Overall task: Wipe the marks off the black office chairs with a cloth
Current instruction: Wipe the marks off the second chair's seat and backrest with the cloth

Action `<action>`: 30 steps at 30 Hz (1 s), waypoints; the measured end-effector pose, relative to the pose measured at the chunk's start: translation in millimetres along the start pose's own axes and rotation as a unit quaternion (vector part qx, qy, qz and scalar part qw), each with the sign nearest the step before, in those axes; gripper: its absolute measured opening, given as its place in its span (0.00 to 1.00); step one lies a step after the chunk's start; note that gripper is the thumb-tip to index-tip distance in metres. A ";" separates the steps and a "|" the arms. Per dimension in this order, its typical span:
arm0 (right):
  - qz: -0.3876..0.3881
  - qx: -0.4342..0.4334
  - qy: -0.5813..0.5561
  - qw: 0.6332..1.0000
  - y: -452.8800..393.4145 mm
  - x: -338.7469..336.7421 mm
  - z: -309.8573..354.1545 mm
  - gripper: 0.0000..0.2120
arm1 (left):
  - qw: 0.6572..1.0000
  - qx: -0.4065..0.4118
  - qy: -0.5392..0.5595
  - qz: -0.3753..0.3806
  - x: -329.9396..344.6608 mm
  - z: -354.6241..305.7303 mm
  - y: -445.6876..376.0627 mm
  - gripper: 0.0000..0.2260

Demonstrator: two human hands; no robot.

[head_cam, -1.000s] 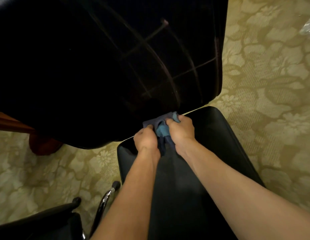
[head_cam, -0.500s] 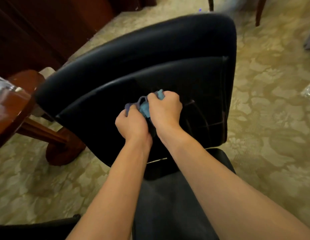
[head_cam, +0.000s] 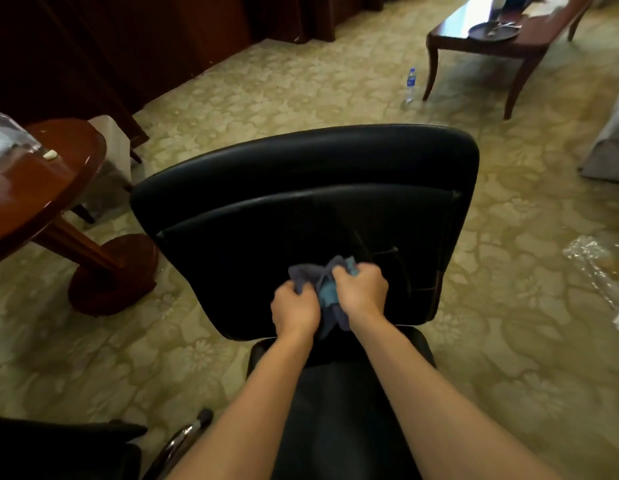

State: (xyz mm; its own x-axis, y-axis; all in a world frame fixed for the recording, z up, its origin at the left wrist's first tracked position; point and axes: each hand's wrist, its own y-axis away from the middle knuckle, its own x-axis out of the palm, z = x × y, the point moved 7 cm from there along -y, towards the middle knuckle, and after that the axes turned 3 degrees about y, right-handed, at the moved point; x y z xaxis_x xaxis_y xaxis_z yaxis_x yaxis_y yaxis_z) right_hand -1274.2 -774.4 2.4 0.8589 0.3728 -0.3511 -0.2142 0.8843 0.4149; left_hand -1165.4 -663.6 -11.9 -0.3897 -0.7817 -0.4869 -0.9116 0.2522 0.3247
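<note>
Hands (head_cam: pixel 330 299) w/ cloth (head_cam: pixel 327 282) now lower on chair (head_cam: pixel 301 174).

Black chair (head_cam: pixel 335 174); blue-grey cloth (head_cam: pixel 321 282); olive floral carpet (head_cam: pixel 266 98).

dim and warm overall, yellowish cast across the patterned carpet (head_cam: pixel 335 98). brightest at upper right, with white glare blown out on the low bench (head_cam: pixel 474 26) top, as if from light beyond the frame there. soft sheen along the top edge of the black chair back (head_cam: pixel 301 161), its lower panel sunk into near-black with little detail. dull reflection on the round bench (head_cam: pixel 41 181) at left. dark wood wall (head_cam: pixel 128 46) at upper left nearly lost in shadow. slightly soft all over, blurrier toward the corners. wide-angle bending at the edges, forearms stretched large at the bottom. glints on crumpled plastic (head_cam: pixel 592 261) at right.
</note>
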 end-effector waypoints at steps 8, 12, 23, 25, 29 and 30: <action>-0.084 -0.148 -0.027 0.985 5.9 -60.0 82.8 0.08 | 0.978 0.102 0.174 0.053 2.2 -87.3 11.7 0.11; -0.099 -0.191 0.028 0.976 -7.4 -67.8 109.4 0.06 | 0.978 0.128 0.165 0.005 10.3 -117.9 13.7 0.11; -0.125 -0.043 -0.003 0.991 -9.0 -68.8 -17.2 0.06 | 0.991 -0.029 0.064 0.113 61.7 -34.9 38.2 0.09; -0.155 -0.107 -0.049 0.981 -4.2 -92.4 10.1 0.06 | 0.984 0.048 0.120 0.124 60.6 -65.3 46.8 0.09; -0.228 -0.212 -0.110 0.944 1.1 -141.2 75.7 0.08 | 0.961 0.145 0.196 0.128 63.0 -136.4 57.3 0.11; -0.241 -0.217 -0.111 0.939 -1.2 -147.2 78.8 0.09 | 0.958 0.136 0.212 0.140 69.7 -144.7 58.3 0.10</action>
State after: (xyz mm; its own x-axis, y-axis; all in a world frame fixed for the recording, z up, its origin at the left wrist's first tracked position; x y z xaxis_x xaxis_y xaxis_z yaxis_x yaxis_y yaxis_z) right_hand -1363.7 -852.5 119.7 0.9703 -0.1255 -0.2067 0.0964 0.9847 -0.1452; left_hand -1226.7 -786.0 90.4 -0.5892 -0.8077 -0.0206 -0.8013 0.5809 0.1430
